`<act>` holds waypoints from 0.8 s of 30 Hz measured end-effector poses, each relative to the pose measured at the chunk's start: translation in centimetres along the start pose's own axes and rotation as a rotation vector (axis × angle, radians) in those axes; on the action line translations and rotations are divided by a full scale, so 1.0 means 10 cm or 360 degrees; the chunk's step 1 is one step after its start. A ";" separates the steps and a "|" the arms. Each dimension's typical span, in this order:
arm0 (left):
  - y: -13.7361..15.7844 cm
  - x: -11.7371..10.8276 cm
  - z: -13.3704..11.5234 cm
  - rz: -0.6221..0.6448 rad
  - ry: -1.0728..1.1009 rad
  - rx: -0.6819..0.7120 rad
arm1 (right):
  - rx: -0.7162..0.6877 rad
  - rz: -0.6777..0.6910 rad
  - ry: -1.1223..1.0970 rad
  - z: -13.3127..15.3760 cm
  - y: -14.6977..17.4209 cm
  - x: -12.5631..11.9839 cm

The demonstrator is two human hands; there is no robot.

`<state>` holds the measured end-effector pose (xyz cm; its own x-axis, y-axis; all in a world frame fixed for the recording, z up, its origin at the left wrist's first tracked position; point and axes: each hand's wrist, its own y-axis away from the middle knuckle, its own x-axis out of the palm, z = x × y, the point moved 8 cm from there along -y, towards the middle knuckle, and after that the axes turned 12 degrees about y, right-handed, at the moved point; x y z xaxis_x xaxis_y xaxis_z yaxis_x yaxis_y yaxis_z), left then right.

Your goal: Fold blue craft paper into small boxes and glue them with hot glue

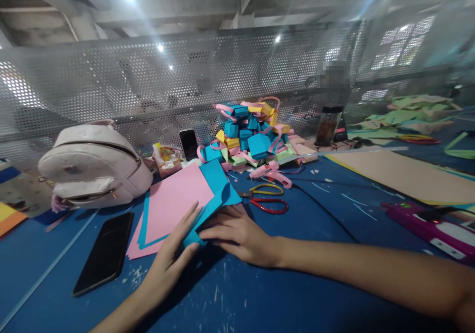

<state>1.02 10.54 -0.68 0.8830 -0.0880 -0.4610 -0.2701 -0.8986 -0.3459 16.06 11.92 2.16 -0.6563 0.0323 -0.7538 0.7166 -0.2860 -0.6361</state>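
Observation:
A folded piece of blue paper [211, 210] is held between my two hands, low over the table and partly hidden by the fingers. My left hand [173, 249] grips its left edge, the thumb below and the fingers along the upper side. My right hand [241, 235] is closed on its right side, with some fingertips out of sight under a fold. Just behind lie stacked pink and blue sheets [178, 199]. Scissors [267, 199] with one yellow and one red handle rest beyond my right hand, beside a pink glue gun [271, 173].
A pile of small blue and yellow paper boxes [245, 135] with pink strips stands at the back. Left are a white backpack [96, 165] and a black phone [106, 251]. Right are large paper sheets [408, 174], a purple power strip [426, 229] and a dark-lidded jar [328, 127].

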 end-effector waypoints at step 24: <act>-0.03 0.05 -0.01 0.0033 -0.0077 -0.0066 | 0.0231 -0.0252 -0.0297 -0.22 -0.01 -0.09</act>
<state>1.56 10.78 -0.71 0.8577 -0.0868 -0.5068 -0.2709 -0.9140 -0.3021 17.06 14.00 2.54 -0.7990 -0.0857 -0.5952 0.5693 -0.4263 -0.7030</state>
